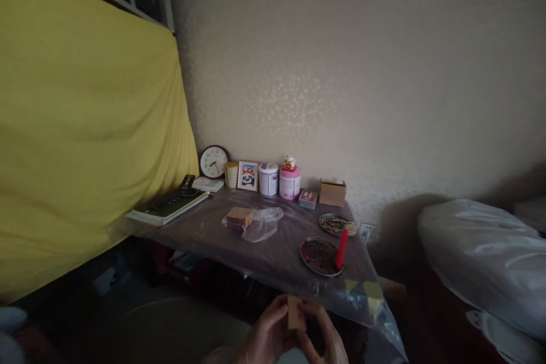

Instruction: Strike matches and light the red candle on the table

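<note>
A small brown cardboard box (294,314) is held up between both hands, just off the table's front edge. My left hand (269,331) grips its left side, thumb near the upper corner. On its other side, the fingers of my right hand (323,334) are closed around the right and lower edges. Beyond them on the table (200,242) lies a block of small brown pieces (239,218), partly wrapped in clear plastic (263,224). Nearer on the right, a round metal tray (321,256) holds dark bits and an upright red stick-like object (341,249).
A second tray (335,223) carries thin wooden sticks. Along the wall stand a clock (214,161), a panda picture (248,176), a white tub (268,180), a pink-lidded tub (290,184), a card box (307,199) and an open carton (333,193). A thick book (170,207) lies left.
</note>
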